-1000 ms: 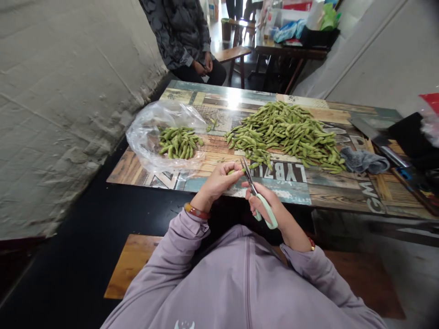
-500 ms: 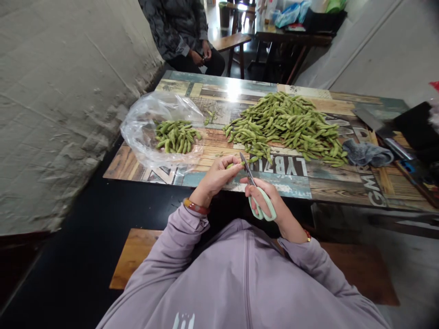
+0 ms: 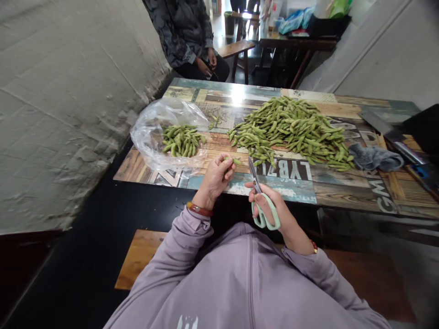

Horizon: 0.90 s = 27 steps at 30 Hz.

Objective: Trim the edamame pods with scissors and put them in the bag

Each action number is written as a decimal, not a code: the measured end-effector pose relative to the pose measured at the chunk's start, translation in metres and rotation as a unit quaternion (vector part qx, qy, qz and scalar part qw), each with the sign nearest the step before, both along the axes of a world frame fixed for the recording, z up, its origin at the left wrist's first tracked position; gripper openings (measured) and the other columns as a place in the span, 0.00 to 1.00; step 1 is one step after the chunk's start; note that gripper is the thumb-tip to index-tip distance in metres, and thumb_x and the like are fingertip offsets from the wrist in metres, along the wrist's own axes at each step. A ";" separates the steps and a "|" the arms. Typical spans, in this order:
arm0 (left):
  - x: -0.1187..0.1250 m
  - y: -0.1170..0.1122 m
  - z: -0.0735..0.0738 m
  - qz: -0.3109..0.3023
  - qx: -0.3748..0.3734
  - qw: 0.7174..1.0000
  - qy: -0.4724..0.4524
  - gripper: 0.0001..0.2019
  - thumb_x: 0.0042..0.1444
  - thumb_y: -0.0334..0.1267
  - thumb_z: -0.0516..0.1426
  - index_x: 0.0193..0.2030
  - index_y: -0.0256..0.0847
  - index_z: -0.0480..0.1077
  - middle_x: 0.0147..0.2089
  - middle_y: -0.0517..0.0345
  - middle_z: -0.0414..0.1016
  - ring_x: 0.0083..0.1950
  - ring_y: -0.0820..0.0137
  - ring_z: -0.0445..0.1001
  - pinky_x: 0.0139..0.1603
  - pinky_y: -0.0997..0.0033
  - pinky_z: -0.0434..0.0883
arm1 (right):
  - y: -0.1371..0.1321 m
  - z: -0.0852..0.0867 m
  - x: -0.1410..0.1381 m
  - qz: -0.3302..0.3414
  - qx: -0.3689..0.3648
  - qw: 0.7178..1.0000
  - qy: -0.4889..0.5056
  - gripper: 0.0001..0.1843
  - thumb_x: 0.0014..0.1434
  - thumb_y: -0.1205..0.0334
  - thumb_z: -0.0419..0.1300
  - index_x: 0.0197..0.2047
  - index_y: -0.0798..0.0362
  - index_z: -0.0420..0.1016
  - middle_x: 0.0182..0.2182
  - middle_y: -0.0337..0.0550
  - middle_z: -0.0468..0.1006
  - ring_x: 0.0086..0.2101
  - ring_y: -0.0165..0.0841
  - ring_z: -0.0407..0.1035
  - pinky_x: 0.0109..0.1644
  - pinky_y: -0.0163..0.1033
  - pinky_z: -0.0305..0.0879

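Over the table's near edge, my left hand (image 3: 218,177) is closed on a green edamame pod (image 3: 236,161), whose tip sticks out past the fingers. My right hand (image 3: 270,203) grips scissors (image 3: 254,177) with pale green handles; the blades point away from me and look closed. A gap lies between the blades and the pod. Beyond the scissors a large heap of edamame pods (image 3: 291,130) spreads over the table. To the left, a smaller pile of pods (image 3: 183,140) lies on a clear plastic bag (image 3: 144,132).
The patterned table (image 3: 343,187) has a grey cloth (image 3: 377,157) and a cleaver (image 3: 377,122) on its right. Small green scraps (image 3: 214,121) lie behind the bag. Across the table sits a person (image 3: 192,36), hands in lap. A rough wall (image 3: 68,91) borders the left side.
My left hand has drawn the pod left, away from the scissors. The blades, earlier by the pod's end, are now apart from it. The whole view has shifted slightly.
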<state>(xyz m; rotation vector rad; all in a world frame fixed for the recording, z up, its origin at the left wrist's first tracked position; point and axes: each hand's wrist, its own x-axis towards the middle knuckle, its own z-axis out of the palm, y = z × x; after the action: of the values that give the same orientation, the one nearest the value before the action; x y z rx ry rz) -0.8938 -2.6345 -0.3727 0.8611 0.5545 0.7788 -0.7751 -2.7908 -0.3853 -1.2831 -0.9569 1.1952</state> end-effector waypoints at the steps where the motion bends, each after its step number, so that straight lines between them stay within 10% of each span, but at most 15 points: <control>1: 0.000 0.000 0.000 0.003 0.001 1.000 0.000 0.20 0.45 0.40 0.68 0.35 0.40 0.61 0.24 0.65 0.71 0.16 0.85 0.53 0.19 0.82 0.48 | -0.001 -0.001 0.000 0.006 0.007 1.000 0.000 0.28 0.63 0.39 0.57 0.56 0.51 0.68 0.34 0.38 0.70 0.20 0.24 0.65 0.23 0.34 0.68; 6: 0.001 -0.003 -0.001 0.018 0.016 1.000 0.004 0.20 0.45 0.38 0.68 0.35 0.40 0.60 0.24 0.63 0.74 0.16 0.84 0.56 0.19 0.83 0.49 | -0.002 -0.003 -0.004 0.034 0.033 0.998 0.029 0.27 0.62 0.38 0.58 0.55 0.49 0.67 0.39 0.40 0.68 0.29 0.28 0.70 0.36 0.38 0.76; 27: 0.002 -0.014 -0.001 -0.008 0.079 0.996 0.032 0.16 0.49 0.38 0.66 0.29 0.39 0.60 0.24 0.64 0.74 0.15 0.85 0.59 0.19 0.83 0.52 | 0.013 0.005 -0.010 -0.002 0.022 0.994 -0.106 0.25 0.64 0.42 0.57 0.53 0.53 0.68 0.32 0.36 0.69 0.22 0.25 0.67 0.23 0.32 0.70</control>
<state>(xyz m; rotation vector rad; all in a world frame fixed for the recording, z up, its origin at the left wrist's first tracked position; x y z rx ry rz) -0.8915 -2.6489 -0.3740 1.0376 0.5476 0.7894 -0.7854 -2.7773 -0.3802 -1.3954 -1.1277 1.0436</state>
